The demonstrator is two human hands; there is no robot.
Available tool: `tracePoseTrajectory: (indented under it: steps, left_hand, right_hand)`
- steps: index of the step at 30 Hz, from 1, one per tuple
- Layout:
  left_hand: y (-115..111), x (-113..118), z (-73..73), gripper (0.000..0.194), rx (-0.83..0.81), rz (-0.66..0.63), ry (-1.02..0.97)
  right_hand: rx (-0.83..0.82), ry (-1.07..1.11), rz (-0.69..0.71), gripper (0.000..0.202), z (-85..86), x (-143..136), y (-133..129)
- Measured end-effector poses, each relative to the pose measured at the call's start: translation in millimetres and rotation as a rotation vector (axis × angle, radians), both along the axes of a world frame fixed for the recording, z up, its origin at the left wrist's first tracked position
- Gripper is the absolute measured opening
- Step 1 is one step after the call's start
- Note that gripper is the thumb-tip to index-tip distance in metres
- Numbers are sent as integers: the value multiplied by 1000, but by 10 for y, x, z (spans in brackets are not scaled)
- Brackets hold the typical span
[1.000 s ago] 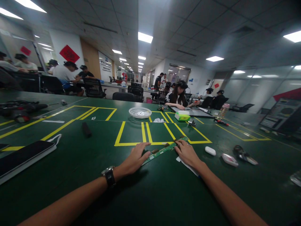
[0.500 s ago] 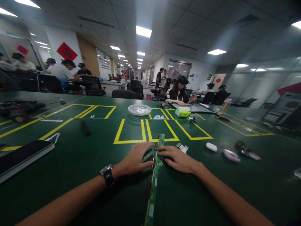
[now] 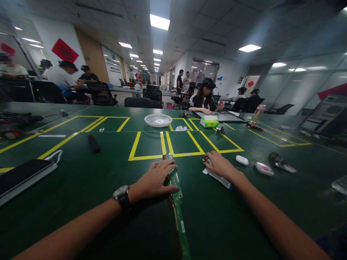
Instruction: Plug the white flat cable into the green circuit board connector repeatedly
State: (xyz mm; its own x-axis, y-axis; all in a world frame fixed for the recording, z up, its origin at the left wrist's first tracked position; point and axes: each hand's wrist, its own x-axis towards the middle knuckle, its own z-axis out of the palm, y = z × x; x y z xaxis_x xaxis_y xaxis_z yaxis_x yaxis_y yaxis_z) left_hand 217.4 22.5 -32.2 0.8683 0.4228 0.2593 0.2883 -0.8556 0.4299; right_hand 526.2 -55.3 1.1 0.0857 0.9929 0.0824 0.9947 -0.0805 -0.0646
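Observation:
A long narrow green circuit board point(image 3: 179, 211) lies on the table in front of me, running away from my body. My left hand point(image 3: 155, 177) lies over its far part, fingers across the top and thumb pressed on the board. To the right of the board, my right hand point(image 3: 221, 166) is down at the table with its fingers bent together over a small item that they mostly hide. Beneath that hand a white strip-like piece with a blue end point(image 3: 220, 179) sticks out.
Yellow tape point(image 3: 148, 157) outlines boxes on the green table. Farther back are a white basket point(image 3: 158, 120) and a green tissue pack point(image 3: 209, 122). A white case point(image 3: 241, 160) and a pinkish box point(image 3: 264, 168) lie right; a black-topped device point(image 3: 25, 177) lies left. A co-worker point(image 3: 204, 97) sits opposite.
My right hand has left the circuit board and moved right onto the small white items. My left hand has shifted onto the board, whose far end now tilts more to the left.

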Motion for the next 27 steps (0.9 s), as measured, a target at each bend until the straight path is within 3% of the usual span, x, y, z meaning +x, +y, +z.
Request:
tracePoseTrajectory:
  steps: [5,10,17,27]
  left_hand:
    - [4,8,-30,72,33,25,16]
    - [5,10,-46,73,29,37,15]
    - [-13,9,-22,72,60,43,34]
    - [-30,17,0,72,65,34,18]
  right_hand:
    - [18,166,248,17,54,-285,-49]
    - [12,292,426,22,76,-647,-127]
    - [51,280,479,15,57,-894,-187]
    - [67,294,512,10,31,-898,-175]
